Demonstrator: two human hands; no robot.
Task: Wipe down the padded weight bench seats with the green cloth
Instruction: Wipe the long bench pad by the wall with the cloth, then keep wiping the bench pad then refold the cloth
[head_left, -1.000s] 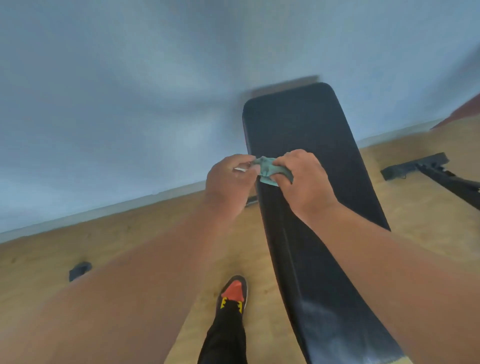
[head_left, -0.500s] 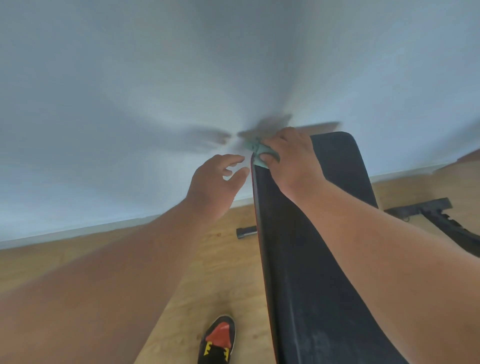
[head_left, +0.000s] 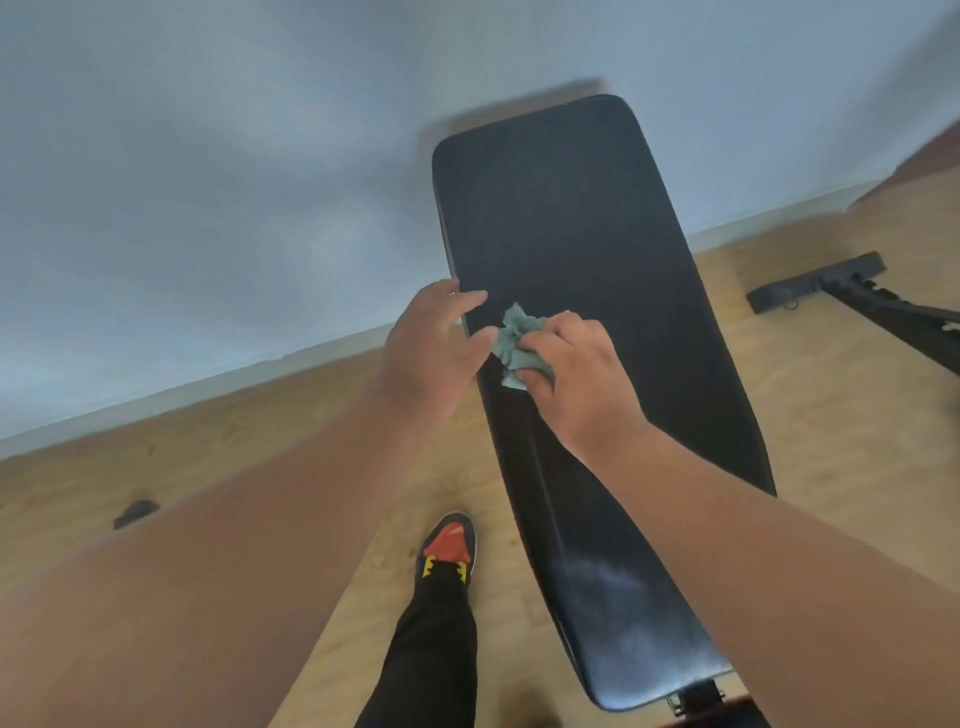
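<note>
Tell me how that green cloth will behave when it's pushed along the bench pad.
The green cloth looks limp: it sits crumpled in the right hand, so it will probably bunch up rather than slide flat. It seems light. The black bench pad looks smooth, so it likely glides easily.

The bench pad (head_left: 582, 249) runs lengthwise up the middle of the view, away from the person toward the wall (head_left: 208, 182). A cloth (head_left: 511, 340) lies on the pad near its left edge, about midway along. The right hand (head_left: 576, 374) sits on the pad just right of the cloth, gripping it. The left hand (head_left: 431, 348) rests at the pad's left edge, just left of the cloth. A shoe (head_left: 449, 543) stands on the floor (head_left: 260, 441) left of the pad. A metal frame (head_left: 852, 296) lies on the floor to the right.
</note>
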